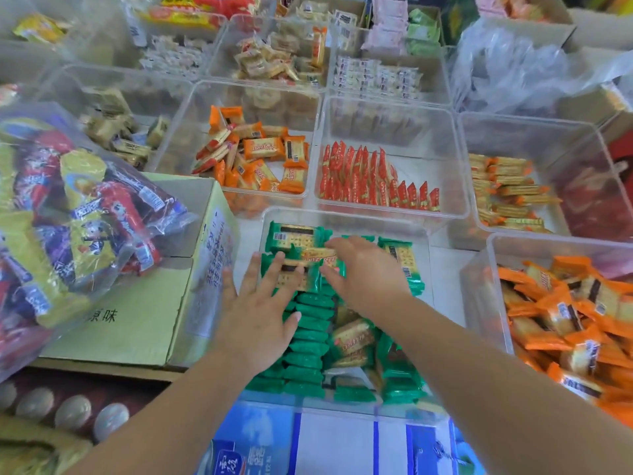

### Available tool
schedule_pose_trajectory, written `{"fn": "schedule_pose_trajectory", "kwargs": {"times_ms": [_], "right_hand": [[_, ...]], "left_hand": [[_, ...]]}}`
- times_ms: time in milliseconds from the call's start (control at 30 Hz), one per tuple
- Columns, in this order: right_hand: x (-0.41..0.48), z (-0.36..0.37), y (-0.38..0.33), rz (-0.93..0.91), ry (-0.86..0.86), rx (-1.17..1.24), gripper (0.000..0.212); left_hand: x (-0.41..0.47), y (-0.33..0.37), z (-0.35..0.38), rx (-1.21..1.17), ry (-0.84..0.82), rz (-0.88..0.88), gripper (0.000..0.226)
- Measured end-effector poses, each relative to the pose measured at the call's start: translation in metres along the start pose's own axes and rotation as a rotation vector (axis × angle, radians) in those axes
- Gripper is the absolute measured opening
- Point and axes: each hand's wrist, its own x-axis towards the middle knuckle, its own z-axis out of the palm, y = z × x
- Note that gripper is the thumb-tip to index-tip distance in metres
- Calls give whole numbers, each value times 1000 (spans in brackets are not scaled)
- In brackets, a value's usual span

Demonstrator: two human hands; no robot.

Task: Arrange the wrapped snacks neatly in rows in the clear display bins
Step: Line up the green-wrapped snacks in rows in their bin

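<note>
A clear display bin (pixel 346 216) in front of me holds green-wrapped cracker snacks (pixel 310 341), with a row standing on edge down its left side and loose packs to the right. My left hand (pixel 260 310) lies flat with straight fingers on the left row, its fingertips on a green pack (pixel 291 279). My right hand (pixel 363 269) reaches in from the right, and its fingers touch the packs lying at the far end of the bin. Whether it pinches one is unclear.
Neighbouring clear bins hold orange packs (pixel 260 159), red packs in rows (pixel 373 180), yellow-orange packs (pixel 503 190) and a heap of orange packs (pixel 575 313) at right. A cardboard box (pixel 144 303) with a big bag of snacks (pixel 68 207) sits left. Blue cartons (pixel 308 443) lie near me.
</note>
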Motion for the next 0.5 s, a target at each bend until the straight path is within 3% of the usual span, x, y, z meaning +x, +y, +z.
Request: {"fn": "schedule_pose_trajectory", "kwargs": {"times_ms": [67,200,267,367,500], "right_hand": [[-6,-14,22,37,-48,-72,64],[-33,-25,52,124,-428,-265,130],[-51,-19,58,71,-512,-345,143],[-65,-12,61,11,-533,-472,143],[-54,-18,68,-3,-479,-433,104]], "left_hand": [[0,0,0,8,8,-18,73],[0,-1,-1,0,9,-30,75],[0,-3,0,9,-9,-31,76],[1,-3,1,21,-36,-29,77],[2,-3,1,30,-51,-21,77]]}}
